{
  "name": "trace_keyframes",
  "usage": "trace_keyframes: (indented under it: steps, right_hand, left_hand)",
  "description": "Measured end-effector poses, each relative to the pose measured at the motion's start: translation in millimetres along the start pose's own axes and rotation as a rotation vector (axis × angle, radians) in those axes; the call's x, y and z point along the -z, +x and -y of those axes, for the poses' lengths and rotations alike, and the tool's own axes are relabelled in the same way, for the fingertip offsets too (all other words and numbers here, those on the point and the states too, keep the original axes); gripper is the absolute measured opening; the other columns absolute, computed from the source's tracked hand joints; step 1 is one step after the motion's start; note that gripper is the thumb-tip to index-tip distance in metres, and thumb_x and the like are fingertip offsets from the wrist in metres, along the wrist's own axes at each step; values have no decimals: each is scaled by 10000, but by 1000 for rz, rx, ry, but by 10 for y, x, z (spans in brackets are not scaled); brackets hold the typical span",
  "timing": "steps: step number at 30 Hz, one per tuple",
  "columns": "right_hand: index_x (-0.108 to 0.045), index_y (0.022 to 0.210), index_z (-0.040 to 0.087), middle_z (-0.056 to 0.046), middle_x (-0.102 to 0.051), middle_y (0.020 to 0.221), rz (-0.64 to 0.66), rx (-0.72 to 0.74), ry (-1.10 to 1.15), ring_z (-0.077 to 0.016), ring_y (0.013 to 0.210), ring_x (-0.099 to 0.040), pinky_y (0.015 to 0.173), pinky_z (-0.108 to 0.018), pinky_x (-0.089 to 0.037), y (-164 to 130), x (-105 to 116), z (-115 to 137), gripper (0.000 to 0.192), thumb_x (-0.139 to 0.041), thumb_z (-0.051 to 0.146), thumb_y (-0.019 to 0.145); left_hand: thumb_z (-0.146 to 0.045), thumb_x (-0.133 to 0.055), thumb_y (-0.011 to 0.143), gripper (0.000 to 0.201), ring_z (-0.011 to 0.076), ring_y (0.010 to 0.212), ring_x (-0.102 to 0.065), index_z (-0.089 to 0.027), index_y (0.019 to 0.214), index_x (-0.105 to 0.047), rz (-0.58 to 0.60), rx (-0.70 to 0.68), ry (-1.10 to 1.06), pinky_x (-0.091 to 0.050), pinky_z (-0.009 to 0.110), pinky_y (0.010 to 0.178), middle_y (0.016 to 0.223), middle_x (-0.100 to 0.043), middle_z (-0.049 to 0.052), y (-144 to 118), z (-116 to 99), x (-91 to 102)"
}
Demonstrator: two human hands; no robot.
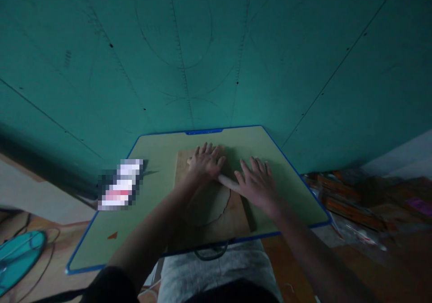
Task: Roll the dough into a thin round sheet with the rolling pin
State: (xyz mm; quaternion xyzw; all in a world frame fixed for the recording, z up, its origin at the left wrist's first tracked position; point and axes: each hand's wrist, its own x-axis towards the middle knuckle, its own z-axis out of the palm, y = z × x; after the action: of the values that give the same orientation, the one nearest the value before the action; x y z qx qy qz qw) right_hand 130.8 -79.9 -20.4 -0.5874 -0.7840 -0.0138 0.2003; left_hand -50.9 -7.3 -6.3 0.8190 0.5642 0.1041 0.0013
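Head view looks down at a green board with a blue rim point(151, 195) resting on the person's lap, and on it sits a wooden board point(216, 222) with a flat round of dough point(205, 204) spread across it. Both hands are on a rolling pin point(228, 182) that lies across the far edge of the dough. The left hand point(205, 161) is open, palm flat, fingers spread over the pin's left end, and the right hand point(258, 184) is the same, flat and open on the right end, not gripping anything. Looks like the rolling-out step, mid-stroke. Next move probably needs even palm pressure so the round stays uniform. A blurred-out packet point(120, 184) lies on the board's left side, well apart from the hands.
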Motion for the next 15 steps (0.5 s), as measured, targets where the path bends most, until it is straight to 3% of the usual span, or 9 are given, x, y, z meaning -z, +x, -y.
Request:
trace_keyframes:
  steps: [2,5,7,9,12,15]
  right_hand:
    - [-580,1378,124,-228,-545,1455,-7,-12,-59,-402,1389,-434,1131,-643,-269,-175,14,183,486,-411,408,1022]
    - [-516,1440,109,-202,-482,1523,16,73,-61,-361,1416,-414,1171,-583,-256,-507,38,501,516,-426,390,1017]
    - [-459,1486,106,-189,-462,1542,42,132,-42,-361,1441,-378,1190,-597,-212,-654,65,643,574,-448,421,1007]
    - [-416,1513,86,-206,-453,1543,73,138,-48,-377,1450,-361,1191,-627,-184,-673,96,699,642,-453,471,1000]
    - [-386,1521,33,-250,-429,1544,138,66,-102,-388,1442,-377,1193,-618,-181,-475,124,657,695,-418,504,1010]
    - [-412,1513,40,-249,-436,1539,217,12,-151,-377,1448,-375,1203,-590,-165,-129,113,525,696,-348,535,1028]
  left_hand:
    - [-443,-319,1029,549,354,1454,-371,-142,1453,-492,-44,-17,28,-278,552,1177,1514,-499,159,-278,66,30]
    - [-467,-282,1045,555,343,1413,-436,-155,1447,-505,-114,-73,64,-297,540,1182,1483,-535,151,-904,245,60]
    - [-486,-262,1051,572,333,1414,-439,-145,1442,-504,-149,-112,85,-333,528,1169,1479,-534,165,-1270,358,69]
    - [-504,-249,1053,596,330,1417,-437,-128,1445,-494,-170,-136,108,-355,522,1161,1479,-534,170,-1452,420,70]
    - [-542,-264,1043,650,342,1415,-439,-87,1459,-470,-172,-112,132,-357,523,1161,1481,-527,191,-1326,407,62]
    - [-531,-282,1040,656,358,1417,-434,-66,1461,-474,-140,-53,142,-357,523,1157,1491,-506,216,-918,346,64]
